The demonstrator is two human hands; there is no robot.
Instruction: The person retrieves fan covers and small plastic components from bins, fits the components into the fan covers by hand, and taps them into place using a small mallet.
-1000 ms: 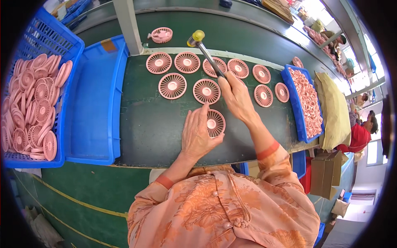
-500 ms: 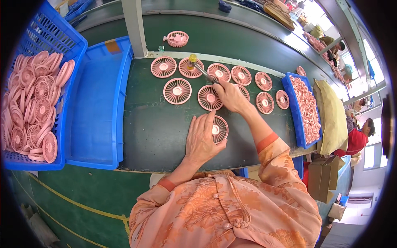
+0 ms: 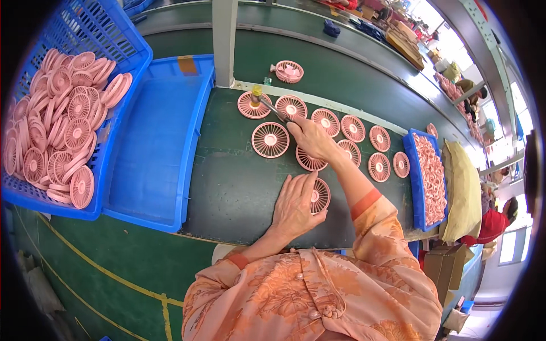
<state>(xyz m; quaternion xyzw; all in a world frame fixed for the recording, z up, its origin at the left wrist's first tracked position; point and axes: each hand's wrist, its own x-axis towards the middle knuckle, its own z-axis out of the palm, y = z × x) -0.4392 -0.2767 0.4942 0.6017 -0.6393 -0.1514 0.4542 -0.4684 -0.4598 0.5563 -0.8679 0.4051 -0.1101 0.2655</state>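
My left hand (image 3: pixel 296 202) lies flat on the green mat, fingers spread over the left part of a pink round fan grille (image 3: pixel 319 195). My right hand (image 3: pixel 310 138) grips the handle of a small hammer (image 3: pixel 266 103) with a yellow head. The hammer head rests over a pink grille (image 3: pixel 250 104) at the far left of the row. Several more pink grilles (image 3: pixel 352 128) lie spread on the mat beyond my hands. One grille (image 3: pixel 271 140) sits just left of my right hand.
A blue crate (image 3: pixel 108 40) at left holds several pink grilles. Next to it stands an empty blue tray (image 3: pixel 153 148). A smaller blue tray (image 3: pixel 420 187) of small pink parts sits at right. A white post (image 3: pixel 224 40) rises behind the mat. Other people work at far right.
The hammer has swung down and left, from raised over the back row to resting on the far-left grille. My left hand stays on the near grille.
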